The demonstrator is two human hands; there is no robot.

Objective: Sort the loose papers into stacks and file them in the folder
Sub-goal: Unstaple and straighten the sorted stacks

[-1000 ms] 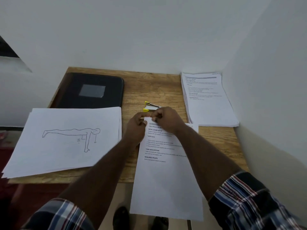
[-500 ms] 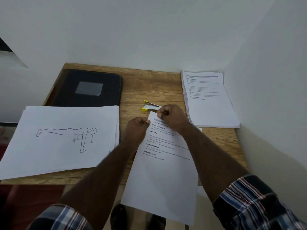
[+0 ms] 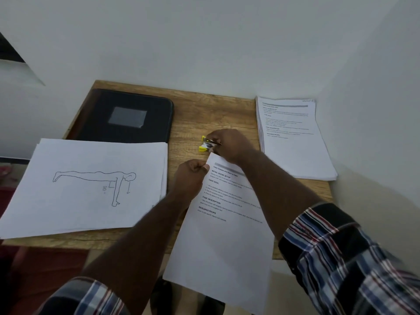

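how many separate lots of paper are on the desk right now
3. A drawing stack lies at the left, a text stack at the right by the wall, and printed sheets in the middle, pinched by the left hand. Sheets underneath cannot be counted.

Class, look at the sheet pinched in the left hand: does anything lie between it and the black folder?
Nothing visible: bare table separates the sheet in the left hand from the closed folder.

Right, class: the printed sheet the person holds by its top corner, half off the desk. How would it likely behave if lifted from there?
The printed sheet is probably floppy: it looks thin, and the left hand pinches just one corner. Its lower half already overhangs the desk, so it would likely droop. It seems very light, so a small tug should slide it.
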